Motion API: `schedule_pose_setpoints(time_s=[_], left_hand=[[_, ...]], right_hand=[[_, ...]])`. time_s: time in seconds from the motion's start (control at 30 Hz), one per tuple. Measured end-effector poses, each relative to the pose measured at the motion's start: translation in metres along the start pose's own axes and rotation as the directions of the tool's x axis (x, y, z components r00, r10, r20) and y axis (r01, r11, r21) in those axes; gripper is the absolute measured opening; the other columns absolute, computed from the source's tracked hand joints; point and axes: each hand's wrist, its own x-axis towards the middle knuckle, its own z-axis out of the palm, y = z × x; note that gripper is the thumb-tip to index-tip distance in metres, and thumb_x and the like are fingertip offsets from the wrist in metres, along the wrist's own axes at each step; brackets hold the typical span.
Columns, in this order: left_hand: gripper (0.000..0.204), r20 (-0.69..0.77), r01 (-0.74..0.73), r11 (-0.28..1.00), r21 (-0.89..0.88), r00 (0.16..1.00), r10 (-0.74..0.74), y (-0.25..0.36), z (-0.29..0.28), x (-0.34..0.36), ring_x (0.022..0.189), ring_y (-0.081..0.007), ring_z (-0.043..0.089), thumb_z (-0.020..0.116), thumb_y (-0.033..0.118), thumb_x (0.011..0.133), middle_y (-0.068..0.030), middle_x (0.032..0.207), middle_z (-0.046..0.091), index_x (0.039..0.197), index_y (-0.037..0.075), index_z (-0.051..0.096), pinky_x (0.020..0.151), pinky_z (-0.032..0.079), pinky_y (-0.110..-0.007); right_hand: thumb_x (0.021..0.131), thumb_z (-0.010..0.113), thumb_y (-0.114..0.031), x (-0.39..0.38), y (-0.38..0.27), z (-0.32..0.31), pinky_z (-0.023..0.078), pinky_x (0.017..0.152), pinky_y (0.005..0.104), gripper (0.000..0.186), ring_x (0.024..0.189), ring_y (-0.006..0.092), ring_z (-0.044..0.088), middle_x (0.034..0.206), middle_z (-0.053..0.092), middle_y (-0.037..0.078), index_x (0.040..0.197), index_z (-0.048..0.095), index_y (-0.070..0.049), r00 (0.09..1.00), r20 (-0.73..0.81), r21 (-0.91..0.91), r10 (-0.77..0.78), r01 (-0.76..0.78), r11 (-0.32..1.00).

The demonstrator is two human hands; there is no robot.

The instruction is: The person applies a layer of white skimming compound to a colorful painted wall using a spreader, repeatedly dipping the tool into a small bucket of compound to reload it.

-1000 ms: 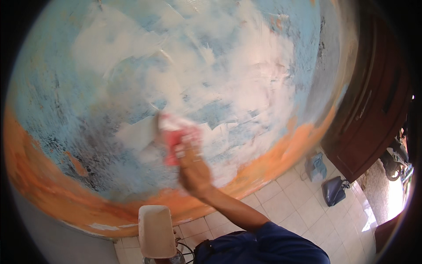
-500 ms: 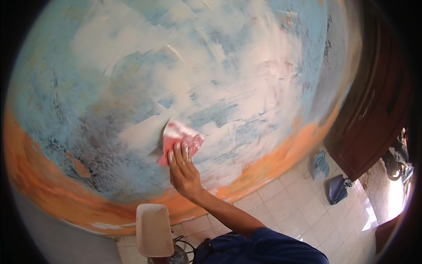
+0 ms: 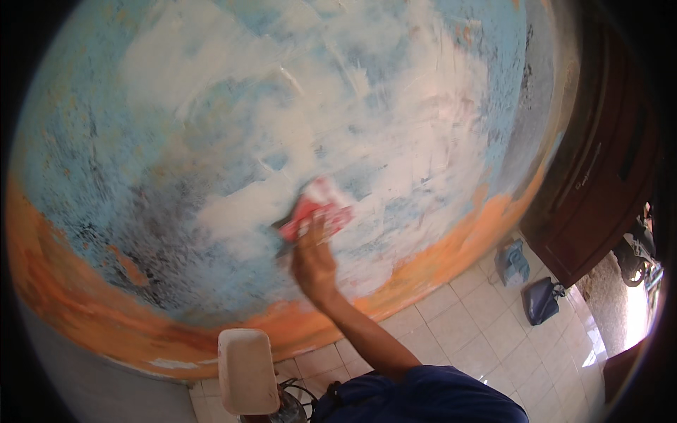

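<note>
My right hand presses a red flat scraper against a wall of worn blue paint with an orange band along its base. The blade is smeared with white filler and lies on a patch of fresh white filler. Broad white smears cover the wall above and to the right of the scraper. A white rectangular tray sits at the lower edge, left of my blue sleeve; what holds it is hidden. My left hand is out of sight.
A dark brown wooden door stands at the right. On the pale tiled floor below it lie a light blue bag and a dark blue bag. Bright sunlight comes in at the far right.
My right hand has slid the scraper to the right and a little upward across the wall, tilting the blade. The view has shifted slightly.
</note>
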Motion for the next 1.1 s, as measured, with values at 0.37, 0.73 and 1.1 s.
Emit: schedule_pose_setpoints(time_s=[0.37,0.73,1.1], left_hand=[[0.085,0.082,-0.033,0.997,0.064,0.996,0.028,-0.002,0.012,-0.009,0.105,-0.0474,0.049,0.05,0.054,0.085,-0.0334,0.128,0.034,0.137,-0.005,0.019,0.076,0.05,-0.06],[0.087,0.037,-0.05,0.998,0.032,0.998,0.049,0.009,0.012,-0.014,0.103,-0.0481,0.05,0.048,0.055,0.085,-0.033,0.131,0.031,0.139,-0.005,0.016,0.074,0.05,-0.061],[0.088,0.071,-0.091,0.994,0.058,0.994,0.087,0.014,0.014,-0.015,0.101,-0.0492,0.051,0.049,0.057,0.084,-0.0345,0.131,0.03,0.14,-0.001,0.016,0.069,0.051,-0.06]], right_hand=[[0.079,0.05,0.008,0.036,0.039,-0.062,0.051,0.08,0.0323,0.05,0.117,0.0375,0.05,0.134,0.042,0.025,0.128,0.047,0.001,0.931,-0.312,-0.23,0.188,-0.266,0.936],[0.077,0.047,0.012,-0.068,-0.04,0.005,0.028,0.103,0.0567,0.068,0.129,0.0511,0.026,0.14,0.029,0.029,0.14,0.024,-0.001,0.978,0.141,0.183,-0.152,0.125,0.975],[0.076,0.053,0.009,0.006,0.001,0.01,0.054,0.072,0.031,0.047,0.11,0.0352,0.056,0.129,0.046,0.028,0.123,0.05,0.005,0.979,-0.185,-0.22,0.082,-0.123,0.968]])
